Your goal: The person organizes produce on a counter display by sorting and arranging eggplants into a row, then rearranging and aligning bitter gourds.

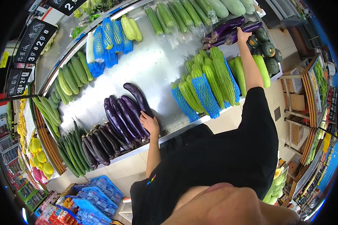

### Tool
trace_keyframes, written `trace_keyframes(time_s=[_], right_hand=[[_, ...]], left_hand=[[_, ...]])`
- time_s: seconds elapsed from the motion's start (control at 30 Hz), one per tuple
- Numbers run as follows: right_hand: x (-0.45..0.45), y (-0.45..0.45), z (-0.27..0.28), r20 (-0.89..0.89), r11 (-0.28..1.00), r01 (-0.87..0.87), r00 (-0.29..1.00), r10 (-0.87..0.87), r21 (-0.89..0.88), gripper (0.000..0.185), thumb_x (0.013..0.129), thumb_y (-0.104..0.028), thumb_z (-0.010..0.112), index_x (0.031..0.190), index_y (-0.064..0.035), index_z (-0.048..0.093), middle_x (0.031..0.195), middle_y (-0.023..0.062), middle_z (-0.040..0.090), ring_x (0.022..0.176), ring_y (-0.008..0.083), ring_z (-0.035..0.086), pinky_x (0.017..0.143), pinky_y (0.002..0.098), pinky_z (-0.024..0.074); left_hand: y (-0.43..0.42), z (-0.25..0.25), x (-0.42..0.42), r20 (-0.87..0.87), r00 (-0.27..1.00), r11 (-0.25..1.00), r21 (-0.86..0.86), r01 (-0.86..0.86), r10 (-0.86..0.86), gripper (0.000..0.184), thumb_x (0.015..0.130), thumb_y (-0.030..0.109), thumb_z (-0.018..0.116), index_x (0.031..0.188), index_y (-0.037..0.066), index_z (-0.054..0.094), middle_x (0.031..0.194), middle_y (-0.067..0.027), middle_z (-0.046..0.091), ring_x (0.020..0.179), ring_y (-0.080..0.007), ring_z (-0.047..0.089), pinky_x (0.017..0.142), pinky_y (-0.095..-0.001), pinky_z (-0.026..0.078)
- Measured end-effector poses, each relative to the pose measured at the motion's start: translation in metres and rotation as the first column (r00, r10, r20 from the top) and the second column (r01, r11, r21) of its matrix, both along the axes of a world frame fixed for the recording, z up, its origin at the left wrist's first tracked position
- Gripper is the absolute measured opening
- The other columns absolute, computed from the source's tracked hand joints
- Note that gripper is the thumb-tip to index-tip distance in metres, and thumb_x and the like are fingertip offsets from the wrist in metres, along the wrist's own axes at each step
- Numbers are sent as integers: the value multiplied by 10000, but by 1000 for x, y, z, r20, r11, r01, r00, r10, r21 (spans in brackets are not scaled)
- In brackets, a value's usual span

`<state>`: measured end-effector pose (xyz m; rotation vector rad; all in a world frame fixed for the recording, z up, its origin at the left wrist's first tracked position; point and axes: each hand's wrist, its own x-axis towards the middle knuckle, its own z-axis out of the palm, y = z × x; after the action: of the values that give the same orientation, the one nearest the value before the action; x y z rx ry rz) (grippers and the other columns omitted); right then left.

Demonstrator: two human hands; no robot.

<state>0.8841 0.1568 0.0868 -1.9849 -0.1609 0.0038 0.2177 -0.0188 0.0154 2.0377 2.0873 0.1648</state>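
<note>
My left hand [150, 123] rests against the right side of a row of long, glossy purple eggplants [128, 114] on the metal display table [154, 71]. Its fingers are apart and touch the eggplant at the row's end. Far to the right, my right arm reaches out to a pile of purple eggplants [226, 30]. There my right hand [244, 35] has its fingers round one eggplant; part of the grip is hidden. Smaller dark eggplants [101, 144] lie left of the long ones.
Ridged green gourds [210, 75], some in blue netting, lie between my arms. Dark round squashes [268, 49] sit beyond my right hand. Wrapped cucumbers [167, 15] line the far edge; green cucumbers [72, 77] lie left. Blue crates [97, 198] of bottles stand at lower left.
</note>
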Motion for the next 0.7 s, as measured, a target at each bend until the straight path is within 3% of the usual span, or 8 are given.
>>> trace_keyframes(time_s=[0.17,0.33,0.4,0.47,0.5,0.53,0.63,0.7], right_hand=[[8,23,-36,-101,949,-228,973,210,-220,1103,659,-333,812,1473,48,172,1431,280,393,1324,377,414,1106,386,341],[1,12,-54,-62,967,-233,972,228,-98,1120,713,-396,790,1493,43,115,1485,283,307,1371,373,347,1134,382,288],[5,9,-63,-102,957,-287,954,281,-46,1131,733,-424,776,1494,50,86,1496,286,281,1380,371,332,1136,379,281],[27,11,-90,-151,938,-345,927,345,26,1150,750,-450,761,1495,59,47,1512,286,248,1390,367,316,1136,377,277],[14,8,-73,-235,920,-391,893,383,14,1188,763,-482,746,1493,62,-15,1535,276,195,1402,358,293,1140,370,267],[-6,3,-52,-211,918,-397,900,383,-27,1214,762,-487,749,1486,70,-49,1544,278,155,1414,355,267,1149,365,253],[-22,9,-45,-240,902,-432,875,420,3,1229,753,-472,766,1480,84,-54,1549,288,125,1430,349,226,1159,356,232],[-38,9,-38,-224,906,-422,884,409,-11,1211,730,-462,781,1491,56,-6,1513,301,217,1411,358,266,1142,380,273]], left_hand=[[1,-7,9,50,998,999,12,-39,39,908,729,79,742,1449,-66,209,1320,-268,371,1137,-403,418,918,-460,451],[2,-18,7,250,953,985,-16,-173,171,843,691,56,697,1410,-62,272,1325,-305,336,1148,-436,374,977,-484,372],[5,-25,6,371,898,970,-31,-242,235,821,678,101,718,1380,-50,320,1242,-289,426,1117,-405,437,974,-459,382],[8,-30,0,550,790,960,-94,-264,271,804,685,127,734,1364,-54,343,1171,-266,493,1085,-371,489,969,-439,394],[9,-37,-3,720,581,920,-225,-322,379,737,719,134,737,1329,-70,378,1096,-187,559,986,-271,565,910,-368,440],[13,-9,5,823,360,889,-337,-310,438,632,758,82,703,1296,-72,410,1069,-116,583,909,-187,578,824,-298,465],[25,36,5,869,131,870,-448,-204,478,447,799,6,630,1216,-54,481,957,-68,615,820,-128,582,745,-249,462],[28,61,5,875,68,873,-469,-131,480,401,820,3,613,1198,-52,492,979,-69,611,812,-125,578,738,-261,476]])
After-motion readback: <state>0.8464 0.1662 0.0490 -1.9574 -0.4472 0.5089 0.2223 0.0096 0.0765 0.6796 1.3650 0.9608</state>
